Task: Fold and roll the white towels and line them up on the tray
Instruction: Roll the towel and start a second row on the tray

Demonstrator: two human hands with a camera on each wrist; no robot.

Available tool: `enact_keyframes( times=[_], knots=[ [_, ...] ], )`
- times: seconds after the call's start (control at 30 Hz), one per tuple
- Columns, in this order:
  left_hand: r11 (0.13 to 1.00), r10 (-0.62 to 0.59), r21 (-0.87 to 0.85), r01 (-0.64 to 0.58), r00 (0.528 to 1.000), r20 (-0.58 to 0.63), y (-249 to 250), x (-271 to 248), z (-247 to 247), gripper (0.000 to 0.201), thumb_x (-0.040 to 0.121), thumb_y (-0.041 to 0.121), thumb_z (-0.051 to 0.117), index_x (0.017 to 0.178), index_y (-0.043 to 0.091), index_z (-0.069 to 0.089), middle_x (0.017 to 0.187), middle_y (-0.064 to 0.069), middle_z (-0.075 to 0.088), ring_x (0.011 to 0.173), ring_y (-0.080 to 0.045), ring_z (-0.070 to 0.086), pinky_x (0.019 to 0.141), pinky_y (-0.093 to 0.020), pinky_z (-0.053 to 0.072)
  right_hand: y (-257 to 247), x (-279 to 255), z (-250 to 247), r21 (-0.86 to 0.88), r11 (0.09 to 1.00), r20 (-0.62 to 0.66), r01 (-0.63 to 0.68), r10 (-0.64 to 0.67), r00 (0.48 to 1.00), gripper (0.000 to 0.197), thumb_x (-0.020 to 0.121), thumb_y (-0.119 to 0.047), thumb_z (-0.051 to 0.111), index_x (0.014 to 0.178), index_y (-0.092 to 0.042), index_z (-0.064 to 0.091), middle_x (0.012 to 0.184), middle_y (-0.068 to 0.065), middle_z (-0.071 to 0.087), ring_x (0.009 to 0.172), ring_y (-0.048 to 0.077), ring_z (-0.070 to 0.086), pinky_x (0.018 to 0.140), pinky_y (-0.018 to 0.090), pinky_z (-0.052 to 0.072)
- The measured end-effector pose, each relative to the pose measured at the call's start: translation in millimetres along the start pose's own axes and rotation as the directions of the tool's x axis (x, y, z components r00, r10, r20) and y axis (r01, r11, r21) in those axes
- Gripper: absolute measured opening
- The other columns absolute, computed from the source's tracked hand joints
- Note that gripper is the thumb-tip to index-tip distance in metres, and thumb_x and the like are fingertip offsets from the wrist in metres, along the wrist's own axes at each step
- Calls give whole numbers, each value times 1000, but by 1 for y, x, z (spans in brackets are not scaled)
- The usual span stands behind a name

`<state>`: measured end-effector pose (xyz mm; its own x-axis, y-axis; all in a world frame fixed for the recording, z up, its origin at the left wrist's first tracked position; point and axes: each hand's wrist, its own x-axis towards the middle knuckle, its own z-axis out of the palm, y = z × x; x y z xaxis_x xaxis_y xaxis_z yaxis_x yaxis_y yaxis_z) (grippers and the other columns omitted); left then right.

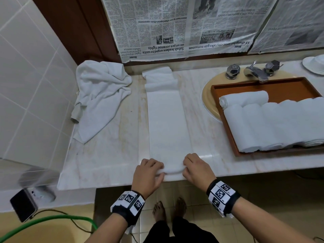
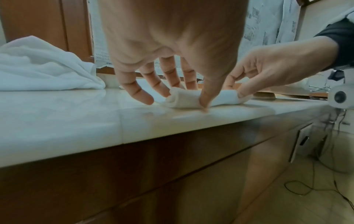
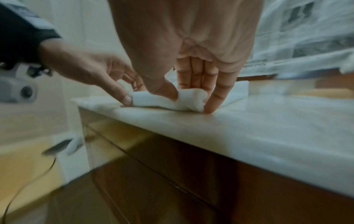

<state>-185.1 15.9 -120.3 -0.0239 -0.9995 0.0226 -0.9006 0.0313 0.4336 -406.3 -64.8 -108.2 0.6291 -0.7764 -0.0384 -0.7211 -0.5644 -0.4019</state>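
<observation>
A white towel (image 1: 167,123), folded into a long strip, lies on the marble counter (image 1: 108,155) and runs away from me. Its near end is rolled into a small roll (image 2: 184,99) at the counter's front edge. My left hand (image 1: 150,170) pinches the roll's left end between thumb and fingers. My right hand (image 1: 194,168) pinches the right end (image 3: 191,100) the same way. An orange-brown tray (image 1: 226,90) at the right holds several rolled white towels (image 1: 277,123). A crumpled white towel (image 1: 101,92) lies at the back left.
The tray sits over a beige sink (image 1: 206,100) with a chrome tap (image 1: 256,71). Newspaper (image 1: 175,27) covers the wall behind. A white dish (image 1: 313,64) stands at the far right. A phone (image 1: 22,206) and a green hose (image 1: 52,220) lie lower left.
</observation>
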Motion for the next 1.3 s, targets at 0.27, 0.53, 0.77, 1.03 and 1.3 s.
enact_keyframes(
  times=[0.27,0.53,0.77,1.03,1.3],
  knots=[
    [978,-186,-73,196,976,117,1,22,-11,35,97,45,44,118,28,67,104,8,69,101,-17,59,82,-34,48,7,23,-18,212,945,127,-250,227,966,17,92,-28,52,100,-17,62,89,-1,62,84,18,56,76,37,49],
    [907,-337,-256,334,941,34,-6,35,-15,21,92,45,63,101,26,64,88,8,59,74,-9,57,71,-29,46,13,18,-7,134,986,-75,-98,108,991,10,92,-14,61,102,-17,63,100,2,51,71,24,55,56,34,49],
    [970,-227,-98,221,972,-59,7,21,4,9,98,24,58,106,27,61,100,11,45,83,-19,54,59,-34,49,7,12,-12,-162,986,-42,48,-56,998,32,58,-26,76,88,-15,68,99,1,61,88,24,59,59,33,49],
    [984,-171,-48,170,985,-29,3,17,-1,27,85,34,71,112,29,67,111,12,54,101,-17,51,63,-28,49,17,22,-12,167,981,13,-102,101,995,21,86,-13,65,106,-9,71,102,2,63,100,20,55,80,29,47],
    [821,-398,-415,391,914,73,-1,32,-16,15,94,39,64,101,27,69,84,5,68,81,-10,61,69,-18,42,24,33,-31,374,878,160,-300,258,953,18,92,-22,57,107,-15,63,91,1,64,78,18,56,68,27,41]
  ],
)
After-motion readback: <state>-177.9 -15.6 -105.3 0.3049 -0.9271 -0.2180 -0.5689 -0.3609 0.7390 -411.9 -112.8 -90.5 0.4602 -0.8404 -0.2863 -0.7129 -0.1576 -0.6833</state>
